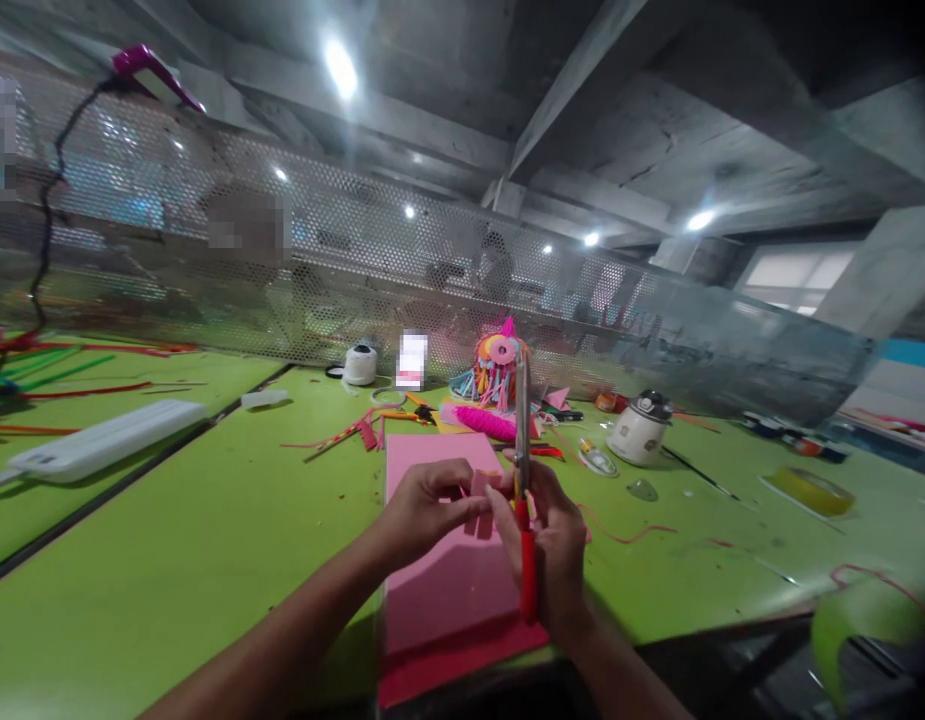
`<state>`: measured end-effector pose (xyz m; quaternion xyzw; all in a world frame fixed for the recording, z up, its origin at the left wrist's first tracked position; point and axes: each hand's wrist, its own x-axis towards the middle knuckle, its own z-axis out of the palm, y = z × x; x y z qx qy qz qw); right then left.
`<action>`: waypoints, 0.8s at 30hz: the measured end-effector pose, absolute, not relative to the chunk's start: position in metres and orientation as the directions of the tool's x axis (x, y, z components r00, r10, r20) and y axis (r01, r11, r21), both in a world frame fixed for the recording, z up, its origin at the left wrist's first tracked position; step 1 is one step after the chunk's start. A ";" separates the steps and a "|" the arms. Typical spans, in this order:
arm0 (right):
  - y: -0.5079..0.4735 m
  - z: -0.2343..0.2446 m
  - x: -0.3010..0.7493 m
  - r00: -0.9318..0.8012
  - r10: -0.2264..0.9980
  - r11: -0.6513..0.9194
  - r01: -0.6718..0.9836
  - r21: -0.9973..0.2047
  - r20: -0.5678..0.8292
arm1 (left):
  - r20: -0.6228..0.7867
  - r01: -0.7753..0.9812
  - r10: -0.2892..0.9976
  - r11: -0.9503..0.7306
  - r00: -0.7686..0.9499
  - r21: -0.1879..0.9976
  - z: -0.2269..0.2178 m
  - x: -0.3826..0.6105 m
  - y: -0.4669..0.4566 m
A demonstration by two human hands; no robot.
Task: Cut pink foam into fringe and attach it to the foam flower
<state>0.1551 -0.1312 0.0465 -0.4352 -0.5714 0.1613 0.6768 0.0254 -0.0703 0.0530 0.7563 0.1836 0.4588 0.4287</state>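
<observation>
My left hand (424, 505) pinches a small pink foam piece (483, 500) above a large pink foam sheet (439, 590) that lies on the green table (207, 540). My right hand (556, 545) is closed around the red handles of a pair of scissors (523, 470), whose long blades point up and away from me. The blades stand right beside the small pink piece. A red sheet edge shows under the pink sheet's near side.
A colourful tasselled craft figure (496, 370) and a pink fringed roll (481, 420) stand behind the sheet. Nearby are a small white pot (638, 430), a tape roll (811, 490), a white power strip (106, 440) and scattered paper strips. A perforated metal screen (357, 270) borders the table's far side.
</observation>
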 end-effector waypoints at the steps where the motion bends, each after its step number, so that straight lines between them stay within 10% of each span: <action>1: -0.131 0.048 0.156 0.298 0.728 0.554 0.275 -0.786 0.617 | 0.474 -0.160 0.680 -0.472 0.559 0.867 0.053 0.025 -0.070; 6: -0.131 0.057 0.160 0.253 0.820 0.479 0.187 -0.858 0.513 | 0.252 -0.261 0.644 -0.083 0.722 0.962 0.051 0.024 -0.068; 24: -0.111 0.049 0.170 0.181 0.933 0.336 -0.118 -0.934 0.312 | 0.096 -0.202 0.672 0.082 0.734 0.976 0.044 0.027 -0.061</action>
